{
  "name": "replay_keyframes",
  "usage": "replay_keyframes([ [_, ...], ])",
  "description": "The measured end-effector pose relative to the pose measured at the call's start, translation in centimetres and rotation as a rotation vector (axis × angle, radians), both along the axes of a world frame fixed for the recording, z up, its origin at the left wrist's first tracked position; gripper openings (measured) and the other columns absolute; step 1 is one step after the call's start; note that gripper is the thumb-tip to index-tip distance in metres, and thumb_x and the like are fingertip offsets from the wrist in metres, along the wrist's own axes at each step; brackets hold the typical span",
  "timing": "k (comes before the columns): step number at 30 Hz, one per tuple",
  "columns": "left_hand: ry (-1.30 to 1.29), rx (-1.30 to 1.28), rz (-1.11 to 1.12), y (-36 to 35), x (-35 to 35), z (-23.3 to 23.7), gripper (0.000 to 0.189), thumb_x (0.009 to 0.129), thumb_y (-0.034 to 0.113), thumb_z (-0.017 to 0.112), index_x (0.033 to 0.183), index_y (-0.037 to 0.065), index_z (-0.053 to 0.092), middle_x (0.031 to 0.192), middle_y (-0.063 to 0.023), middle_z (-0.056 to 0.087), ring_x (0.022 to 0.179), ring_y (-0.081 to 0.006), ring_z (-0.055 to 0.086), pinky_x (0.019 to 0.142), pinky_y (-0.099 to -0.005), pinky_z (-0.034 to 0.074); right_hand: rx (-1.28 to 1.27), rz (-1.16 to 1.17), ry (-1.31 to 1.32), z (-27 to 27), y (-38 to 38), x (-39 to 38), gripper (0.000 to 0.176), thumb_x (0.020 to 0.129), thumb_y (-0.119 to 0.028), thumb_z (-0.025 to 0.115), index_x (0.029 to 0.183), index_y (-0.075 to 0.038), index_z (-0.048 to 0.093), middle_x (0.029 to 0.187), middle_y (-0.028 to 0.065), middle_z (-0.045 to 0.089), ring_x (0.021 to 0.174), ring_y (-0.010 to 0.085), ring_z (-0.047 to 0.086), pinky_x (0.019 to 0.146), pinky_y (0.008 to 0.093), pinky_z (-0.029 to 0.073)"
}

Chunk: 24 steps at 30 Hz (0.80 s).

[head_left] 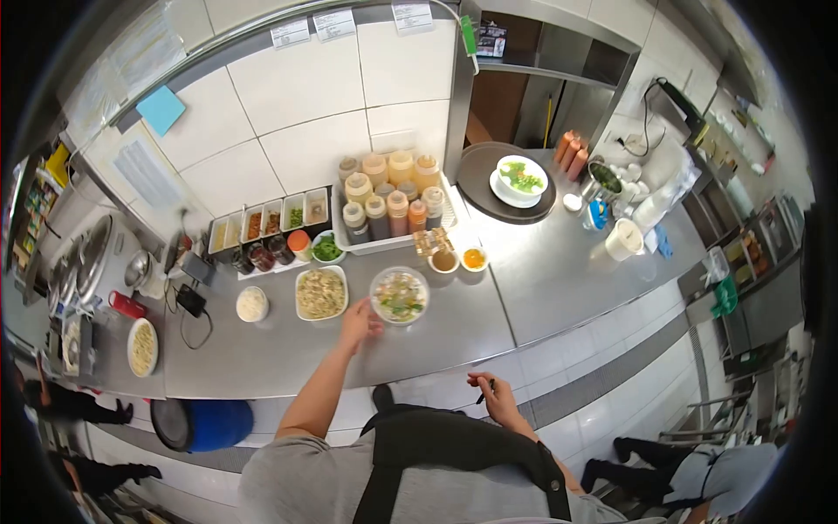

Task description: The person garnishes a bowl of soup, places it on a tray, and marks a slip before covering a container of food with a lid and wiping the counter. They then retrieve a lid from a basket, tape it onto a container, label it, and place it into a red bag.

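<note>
A round clear bowl [401,297] of food with green herbs and pale and orange pieces sits on the steel counter. Beside its lower left edge is my left hand [360,323], fingers stretched out and apart; whether they touch the bowl is hard to tell. My right hand [497,397] is in front of my apron, beyond the counter's edge, closed around a thin black pen [486,390]. Left of my left hand stands a square white dish [321,293] of shredded pale food. A small white tub [252,304] is farther left.
Squeeze bottles [397,210] fill a white tray at the wall, next to topping containers [271,223]. Two small sauce cups [474,258] stand right of the bowl. A round dark tray [476,188] carries a white soup bowl [521,177]. A blue barrel [218,424] stands below. Other people are on both sides.
</note>
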<state>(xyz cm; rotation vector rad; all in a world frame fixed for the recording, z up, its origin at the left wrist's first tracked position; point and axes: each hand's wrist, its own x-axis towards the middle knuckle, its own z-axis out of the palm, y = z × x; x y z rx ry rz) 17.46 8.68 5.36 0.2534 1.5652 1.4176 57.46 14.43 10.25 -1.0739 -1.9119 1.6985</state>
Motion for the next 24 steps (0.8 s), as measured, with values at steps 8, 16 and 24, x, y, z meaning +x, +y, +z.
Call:
replay_keyframes([
  [8,0.374,-0.017,-0.001,2.7,5.6,-0.2,0.039,0.103,0.021,0.054,0.138,0.005,0.060,0.091,-0.0103,0.067,0.068,-0.0186,0.069,0.060,-0.0319,0.060,0.047,-0.123,-0.118,-2.5,2.9,11.8,0.034,0.107,-0.024,0.050,0.120,0.003,0.067,0.104,0.0142,0.075,0.098,0.0191,0.069,0.088,0.0308,0.051],
  [16,0.201,0.037,-0.015,6.4,13.4,2.1,0.026,0.097,0.009,0.057,0.114,-0.004,0.070,0.081,-0.0064,0.067,0.068,-0.0147,0.066,0.062,-0.0262,0.057,0.035,-0.245,-0.078,0.2,2.2,18.9,0.029,0.106,-0.017,0.051,0.123,0.001,0.067,0.107,0.0155,0.074,0.105,0.0211,0.069,0.093,0.0327,0.052],
  [24,0.141,0.118,0.032,13.6,20.8,0.8,0.028,0.100,0.006,0.056,0.122,-0.008,0.064,0.082,-0.0080,0.065,0.068,-0.0151,0.065,0.066,-0.0281,0.060,-0.006,-0.279,-0.099,-0.4,3.5,22.9,0.027,0.104,-0.016,0.054,0.121,0.001,0.067,0.106,0.0153,0.072,0.101,0.0234,0.070,0.090,0.0328,0.052],
])
